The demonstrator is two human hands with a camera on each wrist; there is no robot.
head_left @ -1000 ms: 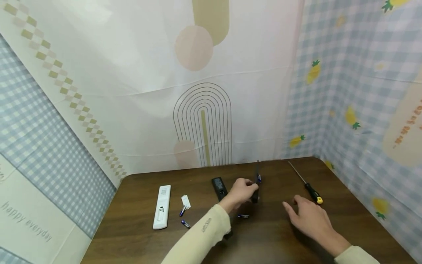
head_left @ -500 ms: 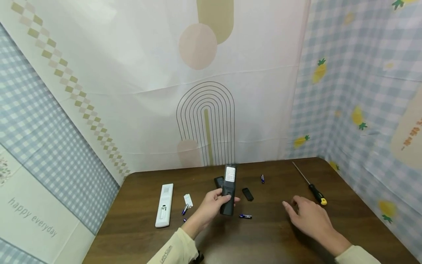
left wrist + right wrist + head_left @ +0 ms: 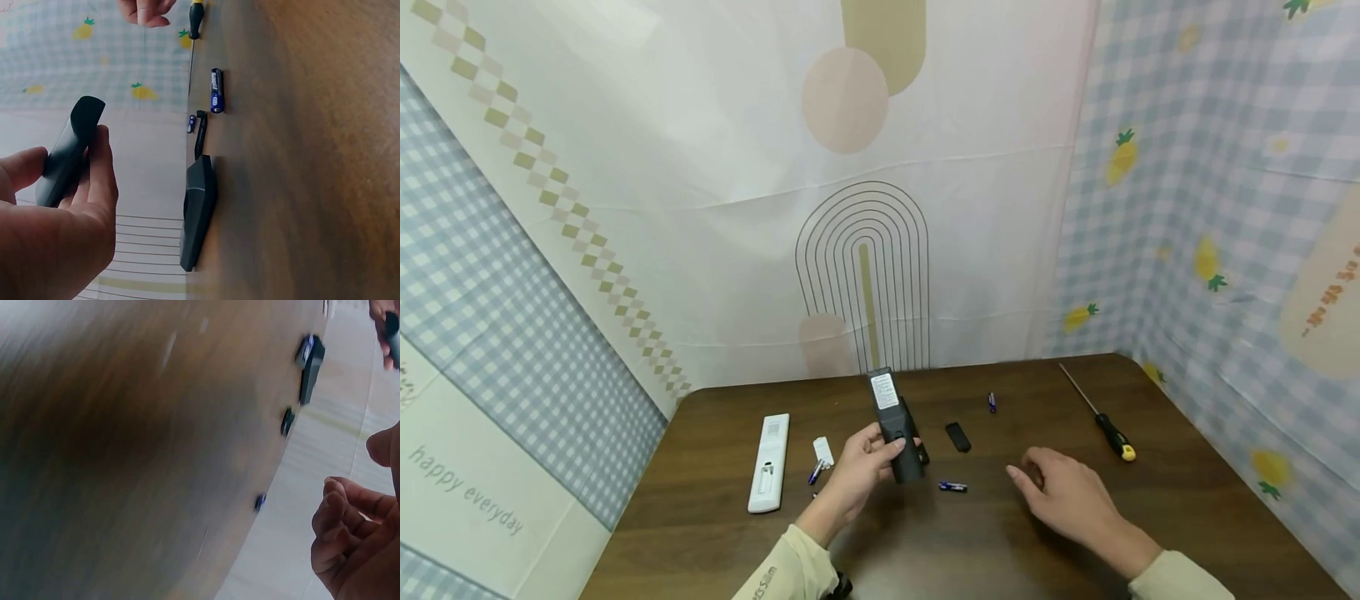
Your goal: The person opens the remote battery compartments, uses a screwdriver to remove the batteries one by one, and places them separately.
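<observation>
My left hand (image 3: 857, 471) grips a black remote control (image 3: 891, 421) above the table, thumb on its back and fingers round the far side. A white label shows on its upper end. In the left wrist view the raised remote (image 3: 72, 147) sits between thumb and fingers. Behind it on the table lies a second black remote (image 3: 199, 212), mostly hidden in the head view. A small black battery cover (image 3: 958, 437) and a blue battery (image 3: 953, 487) lie to the right. My right hand (image 3: 1067, 496) hovers over the table near that battery, fingers loosely curled and holding nothing.
To the left lie a white remote (image 3: 768, 463) with its battery bay uncovered, a white cover (image 3: 823, 452) and a battery (image 3: 816, 473). Another battery (image 3: 992, 402) lies further back. A screwdriver (image 3: 1108, 429) with a black and yellow handle lies at the right, near the fabric-hung walls.
My left hand has lifted the black remote from the right and brought it left, turning its labelled back into view. The right hand has lately shifted slightly left.
</observation>
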